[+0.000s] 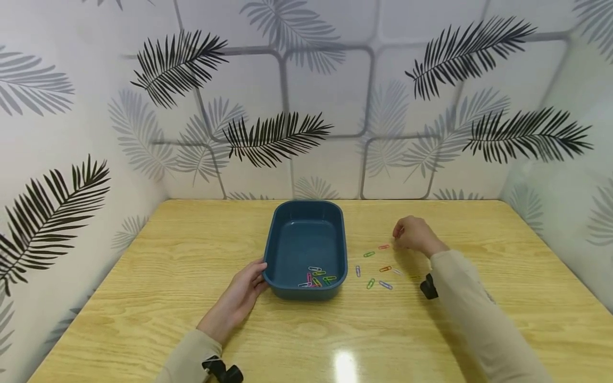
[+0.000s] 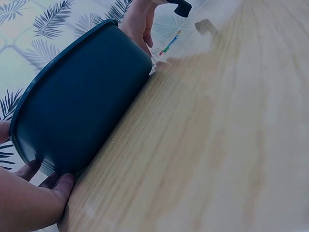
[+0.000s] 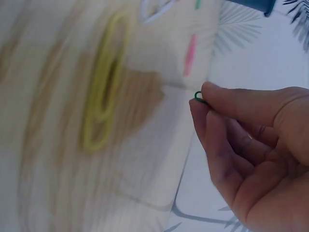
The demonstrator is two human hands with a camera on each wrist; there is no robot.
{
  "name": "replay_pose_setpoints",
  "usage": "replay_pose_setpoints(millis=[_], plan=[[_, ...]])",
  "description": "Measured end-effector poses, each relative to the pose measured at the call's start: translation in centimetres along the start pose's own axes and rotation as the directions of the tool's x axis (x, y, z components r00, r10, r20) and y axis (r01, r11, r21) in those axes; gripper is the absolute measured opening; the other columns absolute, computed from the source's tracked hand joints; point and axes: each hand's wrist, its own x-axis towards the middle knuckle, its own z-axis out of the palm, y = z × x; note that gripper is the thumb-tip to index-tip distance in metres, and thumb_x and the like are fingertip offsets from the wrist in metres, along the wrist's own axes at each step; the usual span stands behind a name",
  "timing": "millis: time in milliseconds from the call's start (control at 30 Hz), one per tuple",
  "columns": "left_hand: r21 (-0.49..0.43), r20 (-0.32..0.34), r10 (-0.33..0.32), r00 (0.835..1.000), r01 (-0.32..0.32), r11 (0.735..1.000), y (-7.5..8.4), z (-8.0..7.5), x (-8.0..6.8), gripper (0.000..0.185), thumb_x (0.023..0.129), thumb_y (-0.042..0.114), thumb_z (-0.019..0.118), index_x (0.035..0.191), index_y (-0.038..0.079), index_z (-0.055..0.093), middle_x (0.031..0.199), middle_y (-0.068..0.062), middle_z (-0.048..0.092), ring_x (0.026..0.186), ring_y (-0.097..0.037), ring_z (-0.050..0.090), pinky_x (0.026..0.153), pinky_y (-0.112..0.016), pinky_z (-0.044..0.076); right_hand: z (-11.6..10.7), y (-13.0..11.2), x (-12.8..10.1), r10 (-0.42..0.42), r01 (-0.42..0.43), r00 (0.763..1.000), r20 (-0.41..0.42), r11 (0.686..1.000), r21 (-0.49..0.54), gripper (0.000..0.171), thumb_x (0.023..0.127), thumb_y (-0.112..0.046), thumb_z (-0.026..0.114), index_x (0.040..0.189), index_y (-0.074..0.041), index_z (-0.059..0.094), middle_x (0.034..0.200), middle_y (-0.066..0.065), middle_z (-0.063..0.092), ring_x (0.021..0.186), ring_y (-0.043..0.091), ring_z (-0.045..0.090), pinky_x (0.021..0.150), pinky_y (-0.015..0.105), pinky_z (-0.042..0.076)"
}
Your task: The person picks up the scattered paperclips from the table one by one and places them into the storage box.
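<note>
A dark blue tray (image 1: 306, 205) stands mid-table with several coloured paper clips (image 1: 317, 277) at its near end. My left hand (image 1: 258, 276) rests flat on the table, its fingers (image 2: 53, 186) touching the tray's (image 2: 82, 106) near-left corner. Right of the tray, several loose clips (image 1: 378, 268) lie on the wood. My right hand (image 1: 398, 234) hovers just beyond them. In the right wrist view this hand (image 3: 199, 102) pinches a small green clip (image 3: 198, 96) between thumb and forefinger, above a yellow clip (image 3: 104, 104) and a pink clip (image 3: 191, 54) on the table.
The wooden table (image 1: 335, 335) is walled on three sides by leaf-patterned panels (image 1: 306, 106). Bare wood lies in front of the tray and to the far right. A black wrist mount (image 1: 428, 287) sits on my right sleeve.
</note>
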Motion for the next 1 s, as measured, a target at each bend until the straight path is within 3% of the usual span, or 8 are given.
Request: replay_pose_setpoints(millis=[167, 467, 800, 1000], plan=[[0.002, -0.013, 0.005, 1.000, -0.005, 1.000, 0.1, -0.1, -0.1, 0.050, 0.100, 0.016, 0.047, 0.142, -0.008, 0.037, 0.132, -0.017, 0.049, 0.109, -0.017, 0.052, 0.094, -0.028, 0.042, 0.2, -1.2, -0.2, -0.031, 0.032, 0.999, -0.006, 0.997, 0.066, 0.011, 0.081, 0.001, 0.072, 0.087, 0.006, 0.065, 0.081, 0.012, 0.063, 0.068, 0.022, 0.060, 0.058, 0.031, 0.052], [-0.002, 0.012, -0.007, 1.000, 0.007, 1.000, 0.0, -0.1, -0.1, 0.051, 0.100, 0.016, 0.046, 0.144, -0.006, 0.034, 0.138, -0.019, 0.042, 0.113, -0.018, 0.049, 0.097, -0.030, 0.040, 1.7, -2.6, -1.2, -0.040, 0.043, 0.999, -0.019, 0.978, 0.204, 0.023, 0.090, -0.005, 0.067, 0.108, 0.009, 0.067, 0.091, 0.012, 0.069, 0.084, 0.030, 0.066, 0.066, 0.039, 0.054], [-0.017, -0.016, 0.006, 1.000, -0.006, 1.000, -0.1, 0.3, -0.1, 0.050, 0.099, 0.014, 0.047, 0.143, -0.009, 0.037, 0.126, -0.013, 0.055, 0.108, -0.017, 0.053, 0.092, -0.028, 0.043, 2.1, -3.9, -1.5, -0.011, 0.019, 1.000, -0.026, 0.953, 0.302, 0.026, 0.091, -0.003, 0.064, 0.112, 0.011, 0.062, 0.086, 0.011, 0.067, 0.083, 0.032, 0.067, 0.071, 0.042, 0.056], [-0.020, -0.015, -0.002, 1.000, 0.002, 1.000, -0.1, 0.4, 0.0, 0.050, 0.099, 0.014, 0.046, 0.142, -0.009, 0.036, 0.126, -0.013, 0.054, 0.109, -0.017, 0.052, 0.093, -0.028, 0.043, 2.1, -3.5, -1.7, -0.009, 0.018, 0.999, -0.032, 0.952, 0.305, 0.020, 0.091, -0.003, 0.064, 0.107, 0.009, 0.065, 0.088, 0.011, 0.069, 0.084, 0.031, 0.067, 0.072, 0.042, 0.055]])
